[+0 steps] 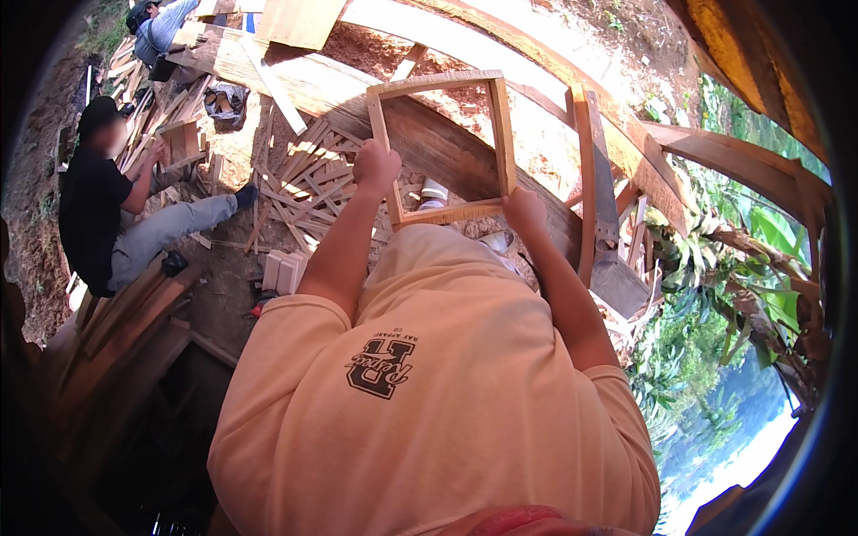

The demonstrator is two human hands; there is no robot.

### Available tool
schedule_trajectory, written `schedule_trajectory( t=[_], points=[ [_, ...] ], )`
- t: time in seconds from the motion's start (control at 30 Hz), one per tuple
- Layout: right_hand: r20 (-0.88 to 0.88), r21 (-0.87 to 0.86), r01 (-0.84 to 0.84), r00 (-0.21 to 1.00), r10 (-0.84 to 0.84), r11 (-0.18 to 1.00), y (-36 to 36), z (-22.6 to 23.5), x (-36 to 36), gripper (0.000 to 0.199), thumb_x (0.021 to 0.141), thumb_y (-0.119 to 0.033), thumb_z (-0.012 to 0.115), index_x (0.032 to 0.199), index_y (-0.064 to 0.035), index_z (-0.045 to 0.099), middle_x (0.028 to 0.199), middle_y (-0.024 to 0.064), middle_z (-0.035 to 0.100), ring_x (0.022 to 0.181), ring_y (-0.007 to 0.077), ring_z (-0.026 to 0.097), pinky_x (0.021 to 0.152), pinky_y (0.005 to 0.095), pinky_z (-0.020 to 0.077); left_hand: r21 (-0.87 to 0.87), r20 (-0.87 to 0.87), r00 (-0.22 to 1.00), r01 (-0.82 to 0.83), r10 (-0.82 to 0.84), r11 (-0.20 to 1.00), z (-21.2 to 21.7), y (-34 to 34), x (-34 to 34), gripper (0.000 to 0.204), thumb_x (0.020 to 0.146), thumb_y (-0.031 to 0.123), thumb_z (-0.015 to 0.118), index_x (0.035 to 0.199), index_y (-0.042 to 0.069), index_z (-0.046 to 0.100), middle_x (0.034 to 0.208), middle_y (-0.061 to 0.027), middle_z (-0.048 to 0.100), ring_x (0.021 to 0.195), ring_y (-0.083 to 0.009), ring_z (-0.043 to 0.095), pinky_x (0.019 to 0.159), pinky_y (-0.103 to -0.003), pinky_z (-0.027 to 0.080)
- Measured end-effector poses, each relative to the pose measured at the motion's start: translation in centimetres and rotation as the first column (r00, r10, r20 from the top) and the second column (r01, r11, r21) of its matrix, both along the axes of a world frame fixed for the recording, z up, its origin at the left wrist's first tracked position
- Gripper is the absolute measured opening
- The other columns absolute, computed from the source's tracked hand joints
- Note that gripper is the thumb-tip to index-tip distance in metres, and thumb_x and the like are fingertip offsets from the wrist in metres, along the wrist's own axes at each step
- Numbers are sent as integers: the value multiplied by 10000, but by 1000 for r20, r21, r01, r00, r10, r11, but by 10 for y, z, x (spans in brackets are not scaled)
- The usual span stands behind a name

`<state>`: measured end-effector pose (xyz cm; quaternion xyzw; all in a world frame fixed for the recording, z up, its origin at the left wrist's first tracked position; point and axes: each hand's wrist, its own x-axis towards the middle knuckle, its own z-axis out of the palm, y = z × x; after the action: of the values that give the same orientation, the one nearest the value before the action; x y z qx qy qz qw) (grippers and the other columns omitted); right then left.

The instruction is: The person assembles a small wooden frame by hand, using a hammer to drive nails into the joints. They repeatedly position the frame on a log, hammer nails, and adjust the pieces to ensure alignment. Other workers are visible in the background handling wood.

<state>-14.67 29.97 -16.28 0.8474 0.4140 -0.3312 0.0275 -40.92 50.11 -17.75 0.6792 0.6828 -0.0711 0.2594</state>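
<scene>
A rectangular wooden frame [505,134], made of thin light-brown strips joined at the corners, is held up in front of me. My left hand [376,167] is closed around its left side strip, below the middle. On the lower right corner, my right hand [525,213] grips the frame. Its near strip lies just beyond my lap. Through the opening, a wide wooden plank [438,134] and the ground show behind it. Both sets of fingers are partly hidden by the backs of my hands.
A handsaw [605,183] stands upright right of the frame, beside a wooden strip [584,179]. Scattered wooden sticks [308,183] cover the ground ahead. A person [98,196] sits at the left, and another person [161,31] is farther back. A black plastic bag [225,105] lies between woodpiles.
</scene>
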Motion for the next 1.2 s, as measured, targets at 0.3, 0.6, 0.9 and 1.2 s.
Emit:
schedule_trajectory(
  t=[0.3, 0.6, 0.9, 1.2],
  points=[
    [8, 13, 24, 1000, -24, 1000, -4, 4, -1, 369, 930, -333, 572, 949, 10, 707, 940, 266, 720, 916, 438, 704, 840, 539, 559, -32, -15, 1000, 5, -5, 999, 11, 1, 0, 465, 970, 430, 622, 1057, -27, 623, 1009, -247, 729, 952, -417, 732, 796, -514, 595],
    [-501, 152, 542, 763, -408, 827, -14, 27, 12, 312, 919, -288, 645, 857, 16, 683, 825, 200, 715, 765, 292, 709, 706, 451, 546, 85, 92, 996, -12, 4, 996, 36, 8, 4, 410, 936, 373, 651, 1013, -30, 651, 984, -279, 719, 947, -431, 720, 832, -512, 579],
    [-559, 121, 647, 671, -487, 752, -4, 71, 23, 308, 908, -282, 757, 902, 23, 718, 663, 103, 679, 586, 183, 625, 584, 349, 475, -154, 552, 748, -343, 369, 927, 99, -12, 32, 449, 909, 332, 732, 1064, -64, 588, 872, -210, 704, 687, -296, 737, 679, -421, 582],
    [-614, 253, 743, 618, -491, 620, -18, 119, 18, 288, 954, -250, 731, 928, 35, 701, 650, 93, 666, 577, 170, 641, 567, 328, 447, -566, 674, 506, -116, 539, 816, 134, -24, 28, 322, 977, 207, 669, 1200, 6, 552, 971, -154, 706, 905, -271, 765, 629, -340, 591]
  ],
)
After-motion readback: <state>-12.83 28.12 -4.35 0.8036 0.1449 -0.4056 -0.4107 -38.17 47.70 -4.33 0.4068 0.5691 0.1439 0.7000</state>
